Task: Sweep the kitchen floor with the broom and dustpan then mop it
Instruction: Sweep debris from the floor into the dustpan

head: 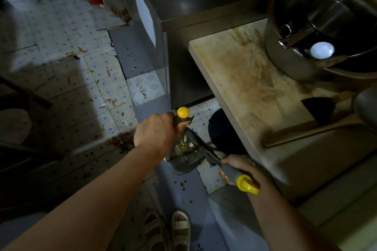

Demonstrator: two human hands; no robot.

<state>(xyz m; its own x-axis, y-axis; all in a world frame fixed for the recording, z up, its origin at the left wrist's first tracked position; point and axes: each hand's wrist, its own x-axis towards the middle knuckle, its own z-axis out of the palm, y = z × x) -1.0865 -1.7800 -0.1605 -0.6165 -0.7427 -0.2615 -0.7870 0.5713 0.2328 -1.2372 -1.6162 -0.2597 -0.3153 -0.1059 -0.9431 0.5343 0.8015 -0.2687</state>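
Observation:
My left hand (157,134) grips a dark upright handle topped by a yellow knob (183,112). Below it, a dark dustpan (183,161) sits on the tiled floor (67,91) with vegetable scraps and eggshell inside. My right hand (238,169) grips a grey handle with a yellow end cap (247,185); its dark shaft slants up-left across the dustpan. Which handle belongs to the broom I cannot tell, and the bristles are hidden. A pile of scraps (122,142) lies on the floor just left of my left wrist. Smaller bits are scattered over the tiles.
A steel table with a stained top (244,87) stands close on the right, carrying a large steel pot (306,51) and a long-handled ladle (306,130). A black round bin (222,130) sits under its edge. A steel cabinet (163,26) stands ahead. My sandalled feet (167,228) are below.

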